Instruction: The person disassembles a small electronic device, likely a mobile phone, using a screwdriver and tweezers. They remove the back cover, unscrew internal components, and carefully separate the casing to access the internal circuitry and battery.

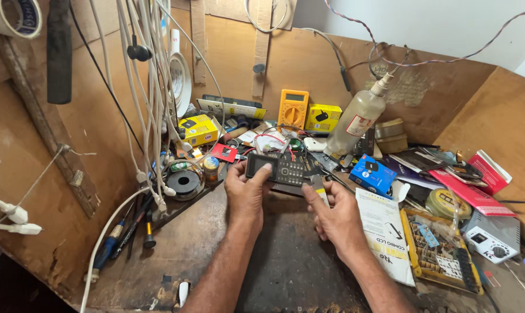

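Near the middle of the cluttered wooden tabletop (204, 237), the left hand (246, 191) has its grip closed around a small keypad phone (277, 168), thumb pressed on the dark screen end while the keypad end points toward 3 o'clock. The right hand (332, 217), just at 4 o'clock from the phone, pinches a slim tool with a yellowish handle (319, 188) between thumb and fingers, its grip closed on that tool; the tip lies at the lower edge of the phone, though whether it touches cannot be told. At 12 o'clock from the phone, against the back board, stands a yellow multimeter (293, 108), with a yellow box (323, 117) just beside it at 3 o'clock. A clear plastic bottle (356, 120) leans tilted at 2 o'clock from the phone, and a blue box (372, 174) lies at 3 o'clock, near the right hand. At 9 o'clock from the left hand sits a black spool (184, 182), and screwdrivers (132, 229) lie at 8 o'clock along the tabletop's left edge. White cables (149, 87) hang down at 10 o'clock. At 4 o'clock from the right hand lie a white printed leaflet (385, 232) and, beyond it, a yellow parts tray (439, 249), with a white station unit (494, 237) further at 3 o'clock.
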